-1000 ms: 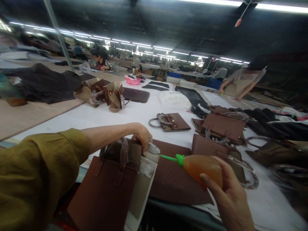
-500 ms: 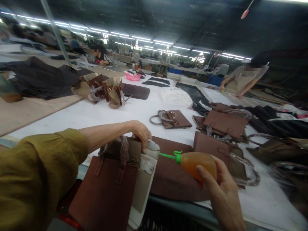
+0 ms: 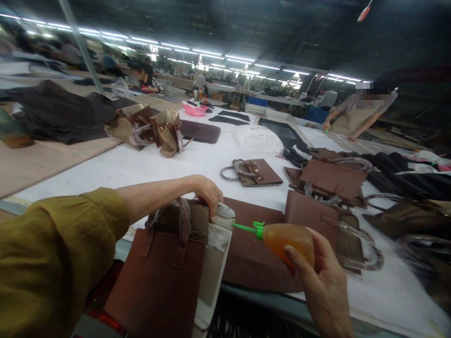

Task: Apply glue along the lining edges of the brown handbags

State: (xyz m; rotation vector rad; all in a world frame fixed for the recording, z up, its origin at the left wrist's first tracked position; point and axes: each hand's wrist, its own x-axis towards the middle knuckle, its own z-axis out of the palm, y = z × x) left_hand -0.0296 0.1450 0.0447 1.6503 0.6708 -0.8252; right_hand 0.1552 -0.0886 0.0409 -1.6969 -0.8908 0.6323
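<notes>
While the bag (image 3: pixel 157 279) is pinched at its top by the left hand (image 3: pixel 207 193), the bottle (image 3: pixel 283 238), gripped by the right hand (image 3: pixel 322 272) just right of the bag, is best squeezed softly, tip (image 3: pixel 239 226) near the pale flap (image 3: pixel 225 212).

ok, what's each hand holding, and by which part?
Right hand: the bottle, by its rounded body. Left hand: at the top of the bag; can't tell its grip.

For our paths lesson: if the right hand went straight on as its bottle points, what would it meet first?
The bottle in the right hand would likely meet the pale panel of the brown bag; depth is unclear, they may touch.
</notes>
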